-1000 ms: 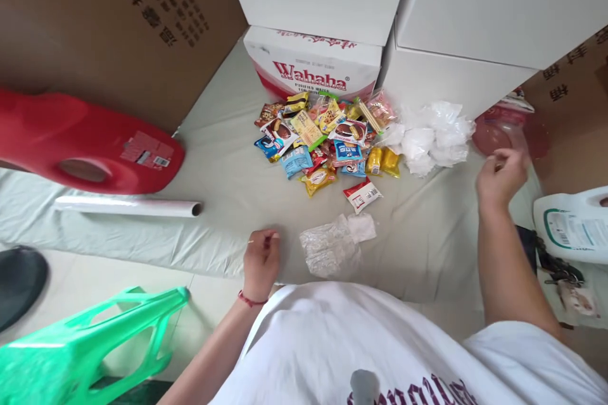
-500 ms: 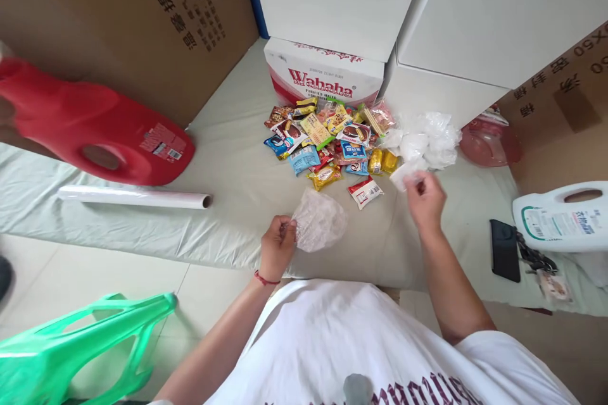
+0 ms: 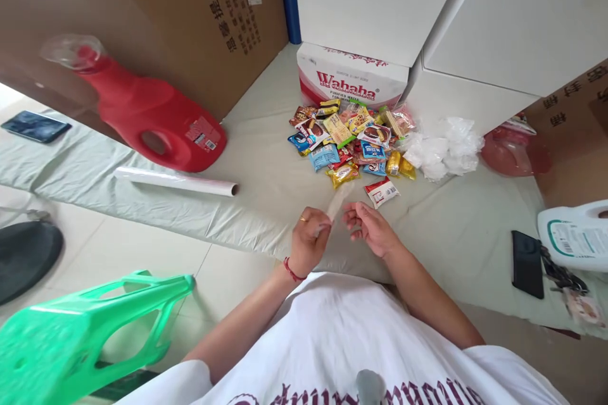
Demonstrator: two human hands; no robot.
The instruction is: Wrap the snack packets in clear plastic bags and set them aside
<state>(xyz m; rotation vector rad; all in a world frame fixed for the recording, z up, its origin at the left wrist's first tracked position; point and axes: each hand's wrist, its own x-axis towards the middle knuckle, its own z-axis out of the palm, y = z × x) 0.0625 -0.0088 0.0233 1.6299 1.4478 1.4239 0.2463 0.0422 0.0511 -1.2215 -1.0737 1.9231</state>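
Note:
My left hand (image 3: 310,240) pinches a thin, crinkled clear plastic bag (image 3: 338,201), now seen nearly edge-on and pointing up toward the snacks. Close beside it, my right hand (image 3: 373,229) has its fingers apart and slightly curled, with nothing visible in them. Just beyond both hands lies a pile of small wrapped snacks (image 3: 339,130). One red and white snack packet (image 3: 381,192) lies apart, in front of the pile. To the right of the snacks sits a heap of crumpled clear plastic bags (image 3: 444,149).
A Wahaha carton (image 3: 351,73) stands behind the snacks. Left are a red jug (image 3: 161,120), a wrap roll (image 3: 175,181) and a phone (image 3: 37,126). Right are a pink bowl (image 3: 508,155), a black phone (image 3: 527,264) and a white jug (image 3: 577,237). A green stool (image 3: 95,329) is lower left.
My right hand has come back from the plastic heap to beside my left, without the white plastic piece it held. The bag in my left hand has turned from broad side to edge-on. The view has shifted left.

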